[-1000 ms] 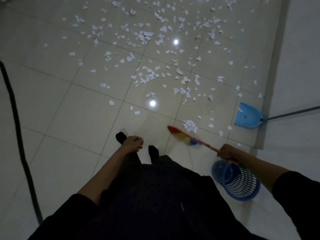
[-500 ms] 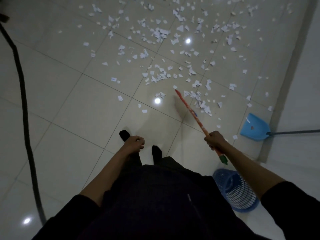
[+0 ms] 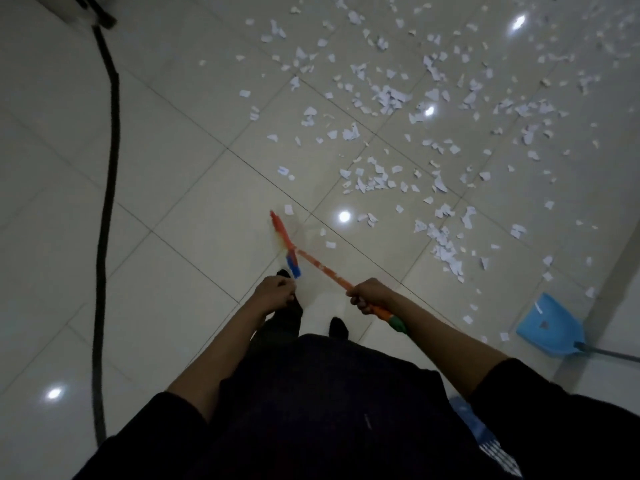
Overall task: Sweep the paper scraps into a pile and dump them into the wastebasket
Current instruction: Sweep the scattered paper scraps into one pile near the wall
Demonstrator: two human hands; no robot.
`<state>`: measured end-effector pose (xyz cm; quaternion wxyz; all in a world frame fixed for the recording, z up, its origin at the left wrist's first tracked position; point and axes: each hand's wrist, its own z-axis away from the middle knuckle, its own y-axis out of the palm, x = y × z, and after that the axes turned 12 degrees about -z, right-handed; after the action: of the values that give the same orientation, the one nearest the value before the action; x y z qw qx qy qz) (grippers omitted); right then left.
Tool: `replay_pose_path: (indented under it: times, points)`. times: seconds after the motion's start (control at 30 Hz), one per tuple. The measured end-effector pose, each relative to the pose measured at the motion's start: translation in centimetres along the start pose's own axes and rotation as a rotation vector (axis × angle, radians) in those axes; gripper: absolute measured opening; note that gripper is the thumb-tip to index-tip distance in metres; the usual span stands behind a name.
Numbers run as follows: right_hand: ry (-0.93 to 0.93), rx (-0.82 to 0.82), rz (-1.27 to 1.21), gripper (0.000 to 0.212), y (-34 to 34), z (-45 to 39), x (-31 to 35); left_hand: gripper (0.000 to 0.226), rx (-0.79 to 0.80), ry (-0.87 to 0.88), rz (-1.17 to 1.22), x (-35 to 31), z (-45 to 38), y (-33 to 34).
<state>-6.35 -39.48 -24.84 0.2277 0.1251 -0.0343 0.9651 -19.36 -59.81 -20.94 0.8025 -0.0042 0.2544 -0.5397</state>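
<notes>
Dozens of small, white, ragged paper scraps strewn over the glossy tiled floor, thickest toward its far right; right hand fingers wrapped round an orange broom handle, left hand curled, contents unclear; blue dustpan near the right wall.

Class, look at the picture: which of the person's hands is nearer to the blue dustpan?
Right. The right hand, gripping the broom handle, is on the dustpan's side, across some floor from it. The left hand is farther away, beyond the right hand.
</notes>
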Motion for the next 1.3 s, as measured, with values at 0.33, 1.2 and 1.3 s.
replay_pose_path:
  times: [0.33, 1.2, 1.3]
  points:
    - [0.001, -0.293, 0.068, 0.024, 0.2, -6.4, 9.6, 0.014, -0.023, -0.043, 0.047, 1.4, -3.7, -9.9]
    - [-0.060, 0.059, -0.132, 0.009, 9.5, -6.3, 25.8, 0.013, 0.015, -0.009, 0.091, -6.6, -11.0, -18.9]
    - [0.020, 0.169, -0.148, 0.007, 12.4, -8.9, 29.3, 0.013, -0.015, -0.055, 0.115, -7.6, -12.5, -20.6]
